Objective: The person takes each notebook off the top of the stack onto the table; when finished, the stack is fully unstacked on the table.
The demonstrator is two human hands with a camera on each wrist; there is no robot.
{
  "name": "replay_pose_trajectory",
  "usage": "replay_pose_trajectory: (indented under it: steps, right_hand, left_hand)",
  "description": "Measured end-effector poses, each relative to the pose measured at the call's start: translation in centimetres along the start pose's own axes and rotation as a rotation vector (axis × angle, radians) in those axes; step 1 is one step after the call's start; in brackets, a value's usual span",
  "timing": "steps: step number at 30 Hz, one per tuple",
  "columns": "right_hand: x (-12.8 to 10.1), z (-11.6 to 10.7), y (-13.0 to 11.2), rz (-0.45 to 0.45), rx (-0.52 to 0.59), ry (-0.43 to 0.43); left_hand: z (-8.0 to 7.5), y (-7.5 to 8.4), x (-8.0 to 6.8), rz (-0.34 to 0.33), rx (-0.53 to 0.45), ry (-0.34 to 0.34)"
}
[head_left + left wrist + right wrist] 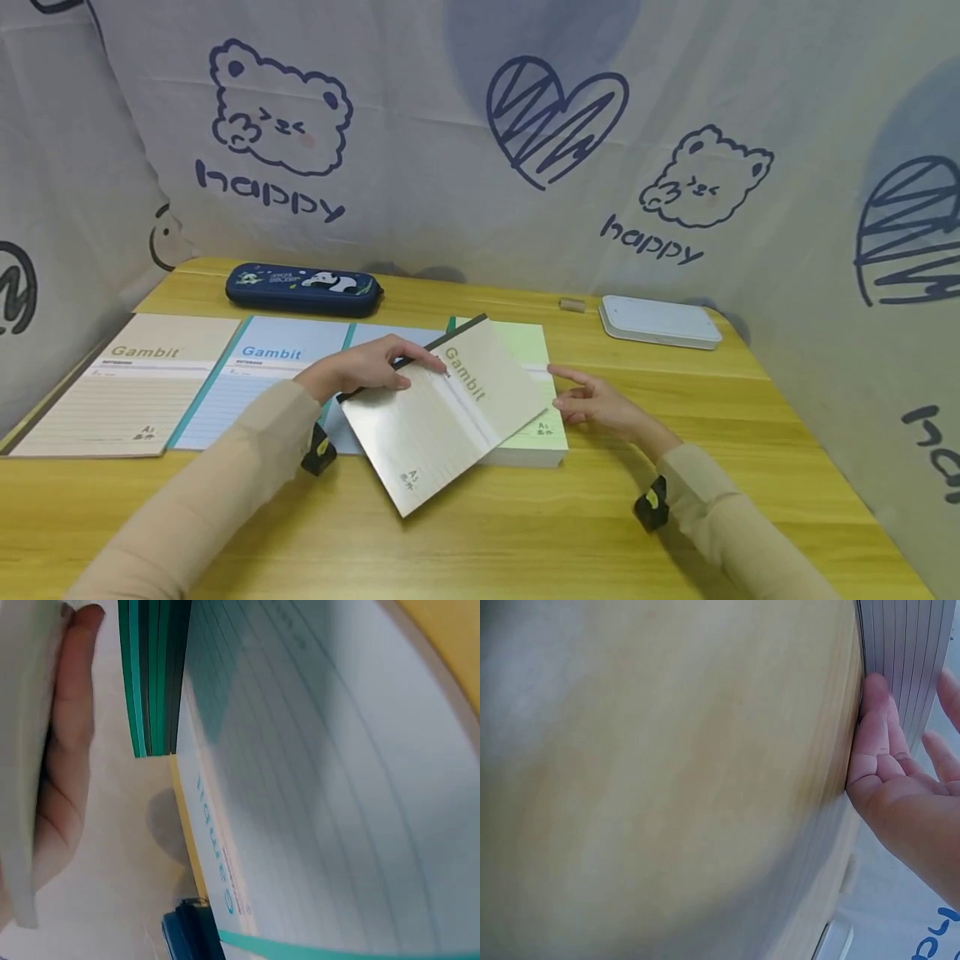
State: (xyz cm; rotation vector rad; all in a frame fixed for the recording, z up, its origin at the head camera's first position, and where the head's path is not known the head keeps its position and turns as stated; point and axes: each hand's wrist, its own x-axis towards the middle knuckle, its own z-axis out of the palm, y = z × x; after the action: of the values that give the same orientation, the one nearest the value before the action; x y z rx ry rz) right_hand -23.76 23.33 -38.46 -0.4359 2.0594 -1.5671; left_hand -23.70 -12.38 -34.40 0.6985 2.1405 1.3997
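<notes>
My left hand (367, 367) holds a beige Gambit notebook (442, 417) near its dark spine, tilted and turned at an angle. The notebook overlaps a stack topped by a pale green notebook (521, 340); green and dark spines (154, 682) show in the left wrist view. At the stack's right side is my right hand (603, 408), its fingers stretched out; in the right wrist view they lie against the stacked page edges (904, 660). Left of the stack lie a blue notebook (378, 335), partly hidden by my left hand, another blue notebook (240, 396) and a beige one (123, 400).
A dark blue panda pencil case (303, 292) lies at the back left of the wooden table (712, 417). At the back right are a white flat box (660, 323) and a small brown cylinder (572, 305). A printed cloth (420, 167) hangs behind.
</notes>
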Motion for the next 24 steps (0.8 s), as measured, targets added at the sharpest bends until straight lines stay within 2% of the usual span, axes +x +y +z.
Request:
replay_pose_trajectory:
  steps: [8, 17, 24]
  right_hand:
    - [0.1, 0.0, -0.2, 0.006, -0.008, 0.015]
    - [0.1, 0.3, -0.2, 0.019, -0.011, 0.021]
    - [0.0, 0.2, -0.2, 0.014, -0.019, 0.021]
  left_hand:
    - [-1.2, -0.1, -1.7, -0.025, -0.053, -0.076]
    - [-3.3, -0.6, -4.8, 0.008, 0.061, -0.079]
    - [-5.0, -1.1, -7.7, 0.03, 0.047, -0.075]
